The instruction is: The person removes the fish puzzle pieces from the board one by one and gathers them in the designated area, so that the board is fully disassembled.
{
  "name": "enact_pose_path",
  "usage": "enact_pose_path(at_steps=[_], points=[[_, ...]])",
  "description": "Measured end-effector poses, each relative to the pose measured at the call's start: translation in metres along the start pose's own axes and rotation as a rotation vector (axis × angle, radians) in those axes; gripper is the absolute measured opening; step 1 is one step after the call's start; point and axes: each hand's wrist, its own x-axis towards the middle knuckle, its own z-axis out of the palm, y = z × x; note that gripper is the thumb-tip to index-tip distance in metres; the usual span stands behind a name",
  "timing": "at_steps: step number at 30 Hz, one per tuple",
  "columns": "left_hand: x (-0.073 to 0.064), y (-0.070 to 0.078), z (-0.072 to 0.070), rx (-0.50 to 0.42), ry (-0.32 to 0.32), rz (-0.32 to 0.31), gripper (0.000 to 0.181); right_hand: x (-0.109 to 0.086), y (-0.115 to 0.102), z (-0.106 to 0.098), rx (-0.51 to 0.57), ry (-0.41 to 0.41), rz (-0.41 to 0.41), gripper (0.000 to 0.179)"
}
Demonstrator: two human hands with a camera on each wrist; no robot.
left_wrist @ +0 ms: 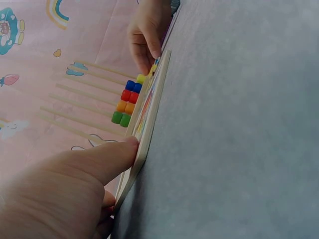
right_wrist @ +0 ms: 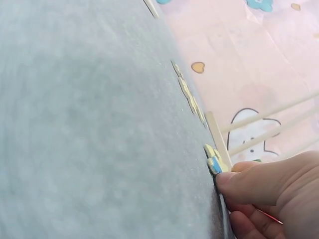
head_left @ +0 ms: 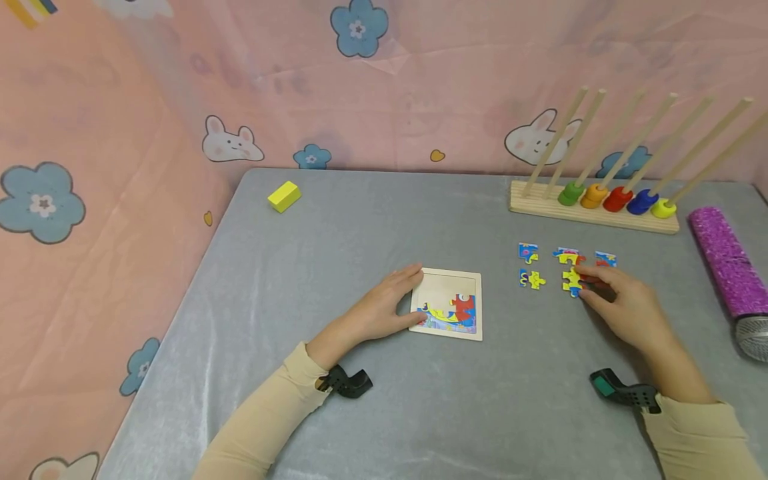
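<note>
A square wooden puzzle board [head_left: 435, 285] lies on the grey table, with joined red, yellow and blue pieces along its lower part. My left hand [head_left: 384, 303] grips the board's left side, the thumb over its rim. To the right, my right hand [head_left: 630, 310] pinches a yellow and blue puzzle piece [head_left: 571, 283] between thumb and fingers. The right wrist view shows this puzzle piece [right_wrist: 214, 160] at the thumb tip, low over the cloth. Several loose pieces [head_left: 532, 279] lie around that hand; its fingers partly cover a red one.
A wooden peg rack [head_left: 594, 217] with coloured beads stands at the back right. Beside it lies a purple glittery microphone [head_left: 723, 260]. A yellow block [head_left: 285, 197] sits at the back left. Pink patterned cloth [head_left: 384, 100] hangs behind the table.
</note>
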Motion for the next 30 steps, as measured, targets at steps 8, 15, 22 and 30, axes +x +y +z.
enact_pose_path(at_steps=[8,15,22,30], points=[[-0.0001,-0.0001,0.0001,0.002,-0.002,-0.002,0.075,-0.0018,0.0005,0.003,-0.005,0.001,-0.039,0.028],[-0.0002,-0.0007,0.0004,0.001,-0.001,-0.005,0.074,-0.0024,0.0025,0.0032,0.012,-0.017,-0.019,0.029],[-0.0002,-0.0006,0.0002,0.009,0.001,0.0,0.075,-0.0025,0.0032,0.0011,0.049,-0.013,0.043,0.037],[0.0003,0.0006,-0.0006,0.005,-0.001,-0.003,0.074,-0.0013,0.0011,0.0011,0.148,0.008,0.056,0.038]])
